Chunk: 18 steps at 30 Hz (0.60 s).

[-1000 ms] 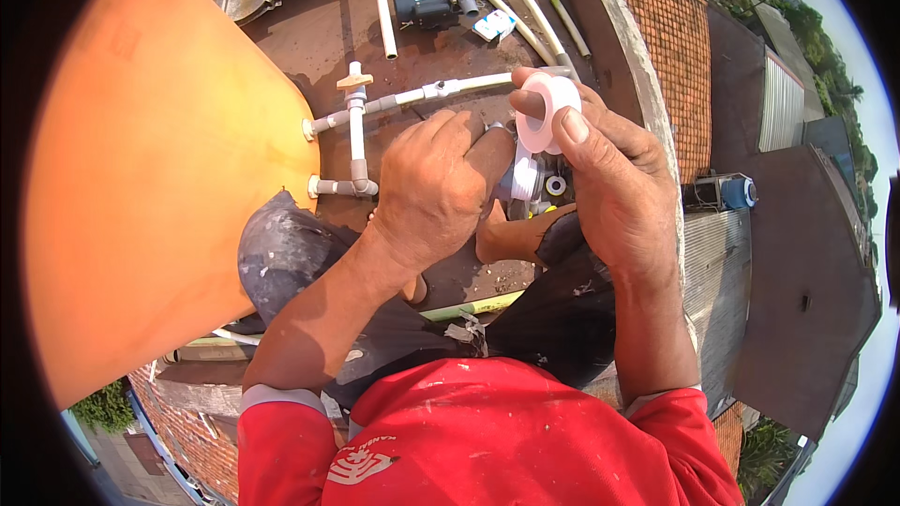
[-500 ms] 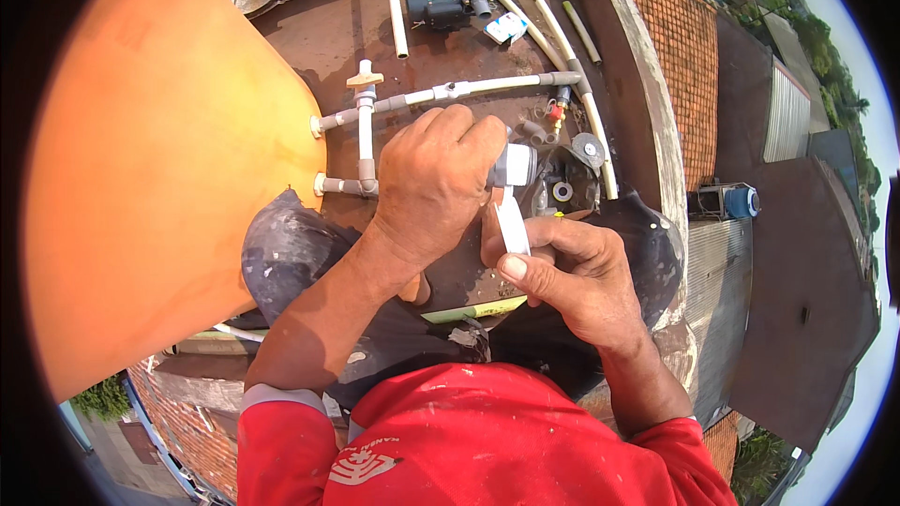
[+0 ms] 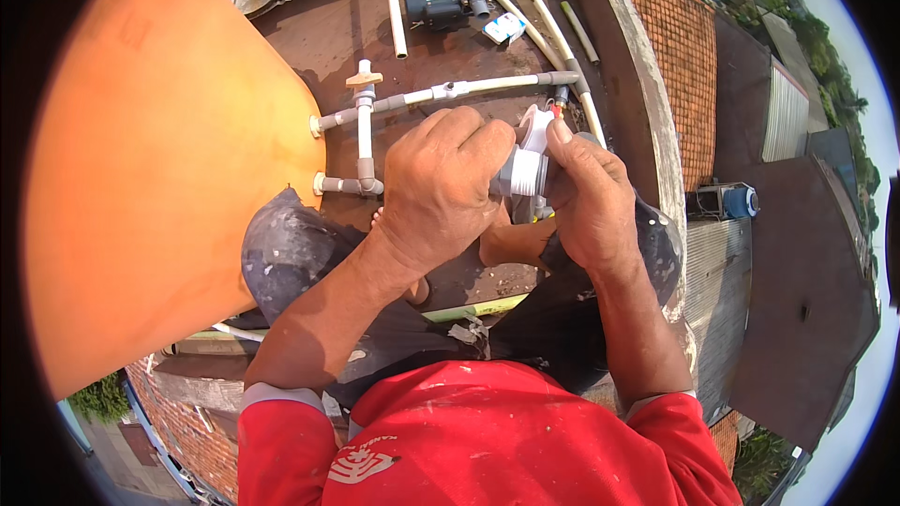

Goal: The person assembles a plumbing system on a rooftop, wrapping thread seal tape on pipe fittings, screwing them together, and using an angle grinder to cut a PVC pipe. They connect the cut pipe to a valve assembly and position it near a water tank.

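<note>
My left hand (image 3: 436,187) is closed around a grey threaded pipe fitting (image 3: 506,171), held above my knees. White thread seal tape (image 3: 529,172) covers the end of the fitting that sticks out to the right. On the far side of that end, my right hand (image 3: 600,201) pinches a white tape roll (image 3: 535,129), with the thumb pointing up against it. Part of the roll and most of the right fingers are hidden. The body of the fitting inside my left palm cannot be seen.
An orange tank (image 3: 178,159) stands at the left. White and grey pipes (image 3: 487,86) with a valve (image 3: 365,80) run from it. Farther back lie a pump (image 3: 441,7), a small box (image 3: 504,28) and a loose pipe (image 3: 394,5). A low wall (image 3: 647,66) edges the right side.
My right hand has carried the tape roll up and around from the near side of the fitting to its far side. The left hand has stayed almost still.
</note>
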{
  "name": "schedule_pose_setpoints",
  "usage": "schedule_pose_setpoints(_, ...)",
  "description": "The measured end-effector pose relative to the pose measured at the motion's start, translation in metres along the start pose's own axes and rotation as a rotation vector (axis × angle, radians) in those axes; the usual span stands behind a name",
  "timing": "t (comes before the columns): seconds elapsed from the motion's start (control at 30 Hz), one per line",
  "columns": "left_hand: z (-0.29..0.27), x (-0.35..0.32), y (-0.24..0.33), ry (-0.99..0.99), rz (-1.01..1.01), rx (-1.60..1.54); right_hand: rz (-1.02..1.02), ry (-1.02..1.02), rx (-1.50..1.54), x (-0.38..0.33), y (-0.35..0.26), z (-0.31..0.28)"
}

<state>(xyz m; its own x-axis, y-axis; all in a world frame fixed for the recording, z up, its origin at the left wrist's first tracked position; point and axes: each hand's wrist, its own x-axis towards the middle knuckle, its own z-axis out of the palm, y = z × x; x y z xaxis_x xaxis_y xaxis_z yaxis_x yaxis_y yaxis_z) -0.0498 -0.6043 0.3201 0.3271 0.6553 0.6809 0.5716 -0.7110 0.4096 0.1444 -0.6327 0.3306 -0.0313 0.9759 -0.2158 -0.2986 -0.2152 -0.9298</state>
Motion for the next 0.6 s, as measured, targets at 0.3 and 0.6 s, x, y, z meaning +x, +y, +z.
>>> schedule_pose_setpoints(0.3, 0.006, -0.008, -0.012, -0.083, -0.034, 0.163, 0.025, -0.261, -0.266, -0.068, -0.017, 0.009)
schedule_pose_setpoints(0.6, 0.001, 0.002, 0.005, -0.001, 0.067, 0.055, -0.188, 0.01, -0.141, -0.007, -0.038, 0.015)
